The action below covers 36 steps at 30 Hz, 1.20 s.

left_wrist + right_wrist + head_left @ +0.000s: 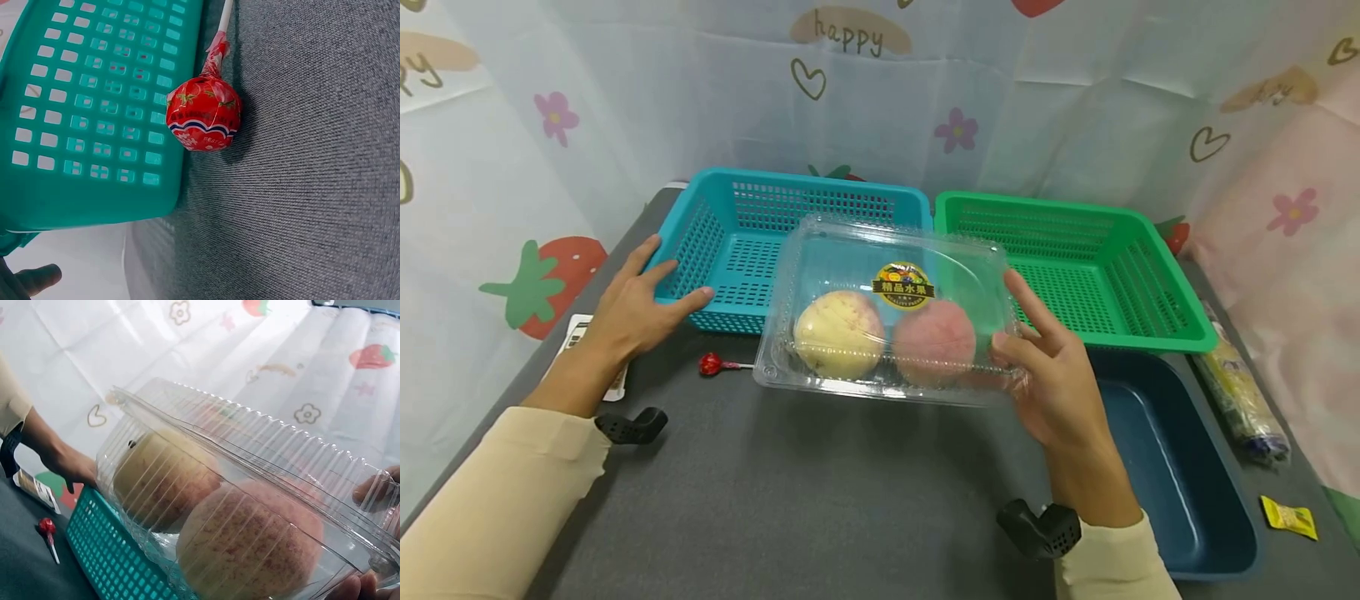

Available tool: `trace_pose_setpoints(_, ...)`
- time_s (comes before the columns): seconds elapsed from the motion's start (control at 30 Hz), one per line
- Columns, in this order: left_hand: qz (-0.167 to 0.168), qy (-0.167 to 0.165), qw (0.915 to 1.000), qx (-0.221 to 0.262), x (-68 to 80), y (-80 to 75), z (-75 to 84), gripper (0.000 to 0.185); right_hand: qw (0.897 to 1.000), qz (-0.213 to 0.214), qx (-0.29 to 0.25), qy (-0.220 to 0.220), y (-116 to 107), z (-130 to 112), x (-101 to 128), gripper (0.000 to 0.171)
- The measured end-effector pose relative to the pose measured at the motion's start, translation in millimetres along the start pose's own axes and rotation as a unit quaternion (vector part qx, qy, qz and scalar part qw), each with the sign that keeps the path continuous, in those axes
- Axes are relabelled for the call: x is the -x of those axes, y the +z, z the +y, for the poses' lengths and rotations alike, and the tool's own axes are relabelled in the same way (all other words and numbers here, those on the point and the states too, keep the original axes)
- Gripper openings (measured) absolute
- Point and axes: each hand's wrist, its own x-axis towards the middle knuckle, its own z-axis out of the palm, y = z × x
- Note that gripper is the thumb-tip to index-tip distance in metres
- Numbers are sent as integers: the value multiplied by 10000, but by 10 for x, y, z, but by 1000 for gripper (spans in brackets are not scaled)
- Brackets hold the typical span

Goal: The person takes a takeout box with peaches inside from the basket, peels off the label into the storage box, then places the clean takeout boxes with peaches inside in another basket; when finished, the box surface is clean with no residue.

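Observation:
A clear plastic clamshell box [887, 308] with a yellow-black label holds a pale yellow fruit [838, 333] and a pink fruit [934, 342]. My right hand [1048, 367] grips its right end and holds it lifted over the front of the teal basket [730, 242]. The right wrist view shows the box [250, 506] close up with both fruits inside. My left hand [636, 304] rests with straight fingers against the teal basket's left front corner. A red wrapped lollipop [711, 363] lies on the dark mat beside the basket's [94, 106] front wall, also large as the lollipop [203, 114] in the left wrist view.
A green basket [1075, 267] stands at the back right. A dark blue tray [1172, 475] sits in front of it. A wrapped packet [1240, 392] and a small yellow sachet [1290, 517] lie at the right edge. A white card [576, 337] lies at the left. Printed curtains surround the table.

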Motion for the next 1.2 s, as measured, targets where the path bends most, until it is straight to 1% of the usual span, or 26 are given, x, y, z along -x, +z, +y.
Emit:
trace_pose_setpoints(0.43,9,8,10000,16,7,2,-2,90,9990,71,379,229,-117,43,269,66)
trace_pose_setpoints(0.57,-24,-1,10000,5,18,-6,-1,90,9993,82,303,181,-145,88,395,67)
trace_pose_setpoints(0.8,-37,38,10000,-16,10,-22,13,90,9997,143,68,159,-218,168,587,65)
trace_pose_setpoints(0.97,-27,77,10000,-22,3,-21,13,90,9999,88,-20,80,-278,271,665,65)
trace_pose_setpoints(1.2,-43,95,9999,2,-1,-6,10,90,9998,10,-12,185,-321,384,738,66)
